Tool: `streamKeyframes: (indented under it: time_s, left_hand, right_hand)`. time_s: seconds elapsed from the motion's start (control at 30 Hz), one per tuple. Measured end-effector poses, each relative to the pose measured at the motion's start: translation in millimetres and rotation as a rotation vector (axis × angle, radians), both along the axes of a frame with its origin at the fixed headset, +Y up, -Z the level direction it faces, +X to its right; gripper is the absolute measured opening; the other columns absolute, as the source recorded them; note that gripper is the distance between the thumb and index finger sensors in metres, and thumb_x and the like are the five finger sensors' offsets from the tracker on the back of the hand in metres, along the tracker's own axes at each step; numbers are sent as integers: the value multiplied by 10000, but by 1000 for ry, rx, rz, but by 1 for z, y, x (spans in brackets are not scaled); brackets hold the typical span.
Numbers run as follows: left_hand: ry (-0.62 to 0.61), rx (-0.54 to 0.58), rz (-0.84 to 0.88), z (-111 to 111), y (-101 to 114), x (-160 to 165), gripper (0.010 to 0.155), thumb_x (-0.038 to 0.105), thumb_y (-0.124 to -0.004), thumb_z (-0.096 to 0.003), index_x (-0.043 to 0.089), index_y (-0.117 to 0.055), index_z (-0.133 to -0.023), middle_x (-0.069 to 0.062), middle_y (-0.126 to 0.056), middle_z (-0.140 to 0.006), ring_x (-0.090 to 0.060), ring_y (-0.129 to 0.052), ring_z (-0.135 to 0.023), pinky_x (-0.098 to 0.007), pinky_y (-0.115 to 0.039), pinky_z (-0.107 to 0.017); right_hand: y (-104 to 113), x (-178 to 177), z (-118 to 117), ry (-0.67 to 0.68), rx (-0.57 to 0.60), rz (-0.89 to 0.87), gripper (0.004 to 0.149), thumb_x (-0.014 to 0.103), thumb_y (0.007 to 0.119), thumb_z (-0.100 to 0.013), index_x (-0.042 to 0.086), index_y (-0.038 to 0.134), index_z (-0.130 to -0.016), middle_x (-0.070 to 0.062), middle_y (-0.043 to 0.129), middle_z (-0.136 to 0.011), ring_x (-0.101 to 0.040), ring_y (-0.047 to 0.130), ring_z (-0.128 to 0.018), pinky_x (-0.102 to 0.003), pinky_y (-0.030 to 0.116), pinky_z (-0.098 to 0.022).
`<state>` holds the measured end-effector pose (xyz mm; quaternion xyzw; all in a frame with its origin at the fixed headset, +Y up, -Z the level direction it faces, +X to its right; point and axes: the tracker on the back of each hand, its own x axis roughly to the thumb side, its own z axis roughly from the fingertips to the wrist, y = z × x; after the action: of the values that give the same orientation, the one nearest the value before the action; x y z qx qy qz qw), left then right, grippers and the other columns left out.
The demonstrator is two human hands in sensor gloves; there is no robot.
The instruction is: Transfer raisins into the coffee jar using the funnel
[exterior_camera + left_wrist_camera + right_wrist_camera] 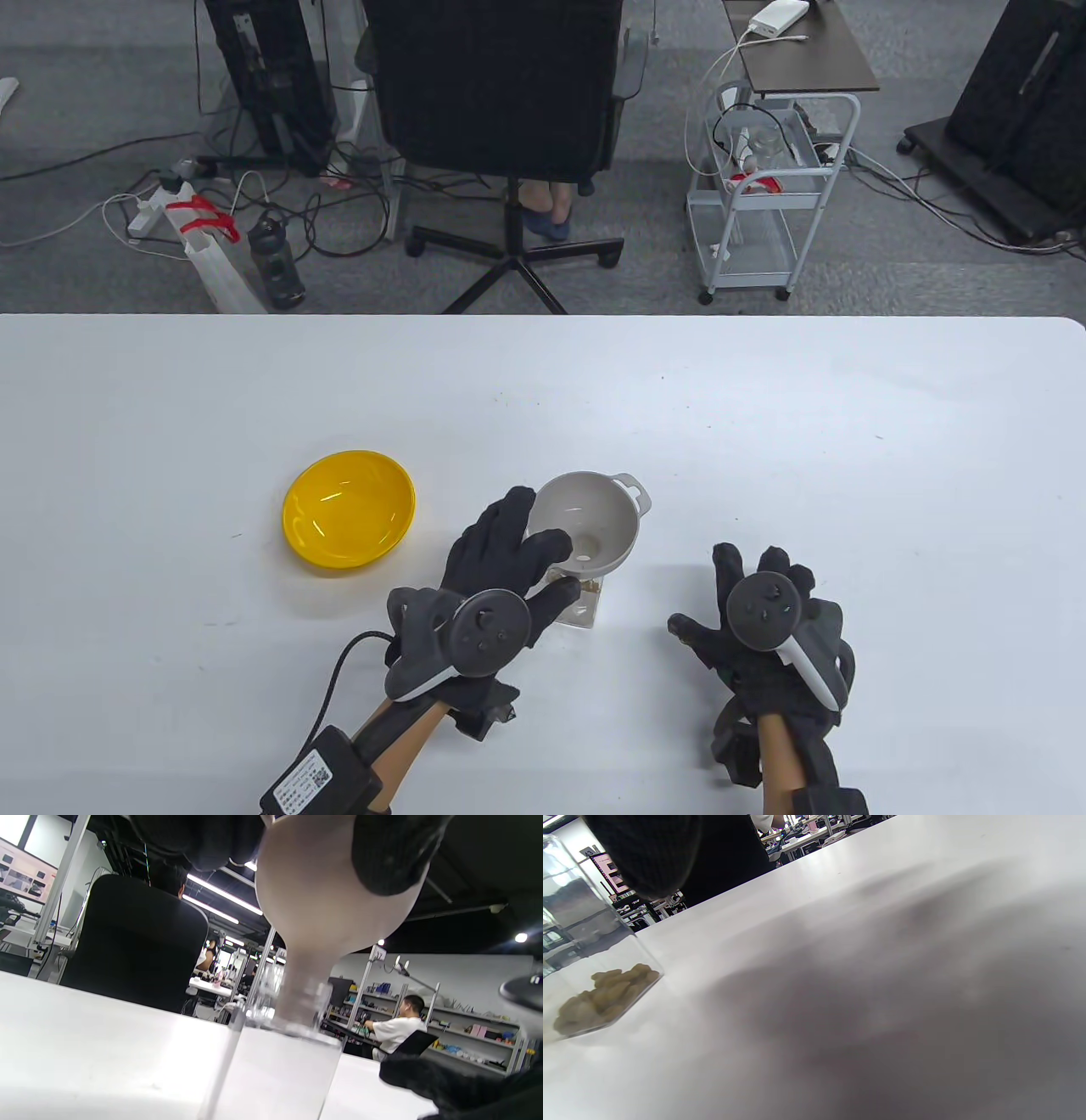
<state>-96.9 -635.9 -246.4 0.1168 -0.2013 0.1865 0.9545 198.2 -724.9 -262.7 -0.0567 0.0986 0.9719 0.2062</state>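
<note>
A beige funnel (590, 518) sits with its spout in the mouth of a clear square jar (584, 604) on the white table. My left hand (509, 552) holds the funnel's bowl by its near-left side, fingers over the rim. The left wrist view shows the funnel (322, 899) from below, with its spout in the jar (280, 1069). Raisins (606, 993) lie at the bottom of the jar (581, 955) in the right wrist view. My right hand (755, 603) rests open and empty on the table to the right of the jar. An empty yellow bowl (349, 512) stands left of the funnel.
The white table (764, 424) stretches wide beyond the objects; its far edge runs across the table view. Behind it stand a black office chair (501, 110), a white wire cart (764, 204) and cables on the floor.
</note>
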Motion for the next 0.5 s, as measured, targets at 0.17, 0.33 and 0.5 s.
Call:
streamKeyframes:
  time_s: [0.17,0.33,0.5]
  left_hand:
    - [32,51,83,8,31,-27,501,533,-752,-620,346,-614,-1063,-207,-473,-1289,-443,-567,-1155,-599,-535,-815]
    - [150,106,50,11,46,-69,501,524,-764,-618,338,-623,-1061,-219,-477,-1285,-453,-573,-1147,-606,-539,-807]
    - [278,70,-42,3,35,-105,500,509,-779,-616,335,-629,-1060,-223,-476,-1286,-459,-569,-1146,-613,-536,-803]
  right_hand:
    - [0,0,0,-3,1,-3,934,631,731,-551,240,147,-1166,-322,-11,-1135,-634,58,-1015,-822,257,-688]
    - [0,0,0,-4,3,2,936,633,730,-551,238,145,-1166,-325,-8,-1135,-635,62,-1014,-822,260,-688]
    - [0,1,0,-6,-1,8,935,632,731,-550,239,147,-1166,-326,-8,-1134,-636,61,-1014,-822,261,-688]
